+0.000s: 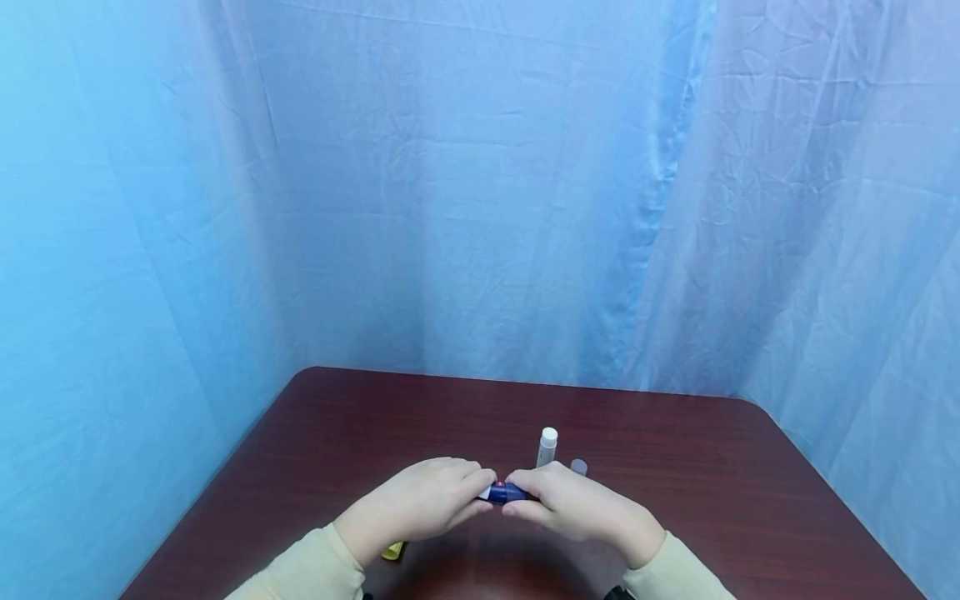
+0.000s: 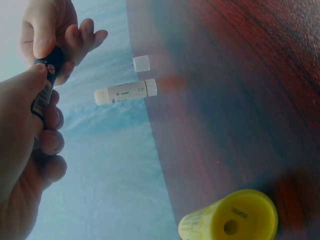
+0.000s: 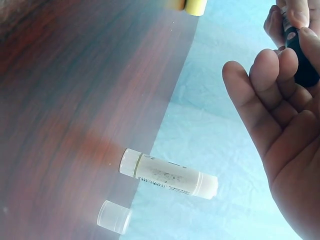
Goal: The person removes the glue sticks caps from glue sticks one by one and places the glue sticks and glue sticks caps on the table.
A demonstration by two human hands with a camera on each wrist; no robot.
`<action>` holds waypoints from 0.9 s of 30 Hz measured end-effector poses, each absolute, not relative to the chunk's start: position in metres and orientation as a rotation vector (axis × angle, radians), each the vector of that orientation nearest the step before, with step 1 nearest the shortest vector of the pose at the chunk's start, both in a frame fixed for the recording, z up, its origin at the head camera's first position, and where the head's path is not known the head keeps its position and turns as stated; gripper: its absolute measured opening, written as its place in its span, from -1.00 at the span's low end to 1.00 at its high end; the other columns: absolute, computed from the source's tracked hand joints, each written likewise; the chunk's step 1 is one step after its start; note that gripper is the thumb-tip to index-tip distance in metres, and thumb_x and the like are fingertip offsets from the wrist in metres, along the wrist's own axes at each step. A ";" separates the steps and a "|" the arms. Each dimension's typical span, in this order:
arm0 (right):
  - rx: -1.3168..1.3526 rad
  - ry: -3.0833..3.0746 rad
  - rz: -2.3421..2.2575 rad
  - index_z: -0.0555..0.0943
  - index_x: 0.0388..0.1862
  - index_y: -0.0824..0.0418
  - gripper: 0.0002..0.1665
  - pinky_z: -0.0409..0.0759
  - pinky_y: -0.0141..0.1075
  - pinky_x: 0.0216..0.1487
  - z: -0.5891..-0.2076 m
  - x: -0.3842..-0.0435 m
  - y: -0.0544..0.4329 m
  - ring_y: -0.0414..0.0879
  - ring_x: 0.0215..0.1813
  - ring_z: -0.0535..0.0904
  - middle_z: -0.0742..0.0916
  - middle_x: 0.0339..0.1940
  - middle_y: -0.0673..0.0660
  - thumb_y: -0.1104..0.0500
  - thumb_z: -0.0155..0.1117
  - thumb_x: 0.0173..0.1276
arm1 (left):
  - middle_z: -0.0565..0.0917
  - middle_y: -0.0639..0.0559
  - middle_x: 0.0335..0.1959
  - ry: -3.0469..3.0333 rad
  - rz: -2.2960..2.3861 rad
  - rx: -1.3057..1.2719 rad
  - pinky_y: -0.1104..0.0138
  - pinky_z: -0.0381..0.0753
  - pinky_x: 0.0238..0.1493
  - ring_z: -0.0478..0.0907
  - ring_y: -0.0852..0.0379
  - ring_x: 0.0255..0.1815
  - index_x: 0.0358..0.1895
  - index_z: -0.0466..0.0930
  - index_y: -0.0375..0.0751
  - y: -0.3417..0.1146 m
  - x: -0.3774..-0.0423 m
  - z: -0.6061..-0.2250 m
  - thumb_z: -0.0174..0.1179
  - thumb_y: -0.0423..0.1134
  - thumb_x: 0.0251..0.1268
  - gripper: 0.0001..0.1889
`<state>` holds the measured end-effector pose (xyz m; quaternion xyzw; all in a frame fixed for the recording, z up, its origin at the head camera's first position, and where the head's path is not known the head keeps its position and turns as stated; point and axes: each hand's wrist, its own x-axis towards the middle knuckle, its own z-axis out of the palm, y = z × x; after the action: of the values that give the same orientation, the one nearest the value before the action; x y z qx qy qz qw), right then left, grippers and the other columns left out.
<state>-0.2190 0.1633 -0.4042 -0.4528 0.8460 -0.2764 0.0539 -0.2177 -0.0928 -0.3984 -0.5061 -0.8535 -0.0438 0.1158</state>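
White tube stands upright just beyond the right grip, nearest obstacle ahead of it. Clear cap sits beside the tube, also just past the right grip and partly hidden by it in the head view. Yellow container lies below the left grip, near its wrist; its recessed end shows a round dark hole and printed code. Contents of the white tube: cannot tell. Dark blue tube is between the two grips, raised over the counter; left grip curls round one end, right grip pinches the other, its outer fingers extended. Counter reaches well out on either side of both grips; far edge well ahead, blue curtain behind it.
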 end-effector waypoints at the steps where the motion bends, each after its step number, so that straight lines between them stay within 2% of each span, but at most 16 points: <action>1: -1.379 2.571 -0.839 0.48 -0.26 -0.06 -0.75 0.42 -0.49 -0.43 -0.404 -0.219 0.163 -0.43 -0.47 0.37 0.43 -0.49 -0.26 -0.13 0.06 0.60 | 0.38 0.29 -0.41 -2.504 -0.134 -1.484 0.48 0.43 -0.27 0.36 0.32 -0.41 -0.12 0.45 0.03 -0.093 -0.217 -0.398 0.05 0.02 0.60 -0.82; 27: -1.482 2.633 -0.789 0.51 -0.24 -0.04 -0.77 0.44 -0.52 -0.39 -0.403 -0.219 0.162 -0.42 -0.43 0.40 0.48 -0.45 -0.27 -0.10 0.09 0.60 | 0.37 0.31 -0.39 -2.554 -0.228 -1.514 0.51 0.39 -0.27 0.34 0.35 -0.38 -0.10 0.44 0.03 -0.094 -0.219 -0.397 0.01 0.01 0.63 -0.83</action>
<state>-0.2185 0.1615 -0.4029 -0.4746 0.8431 -0.2526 0.0091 -0.2191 -0.0939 -0.3972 -0.5067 -0.8548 -0.0764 0.0817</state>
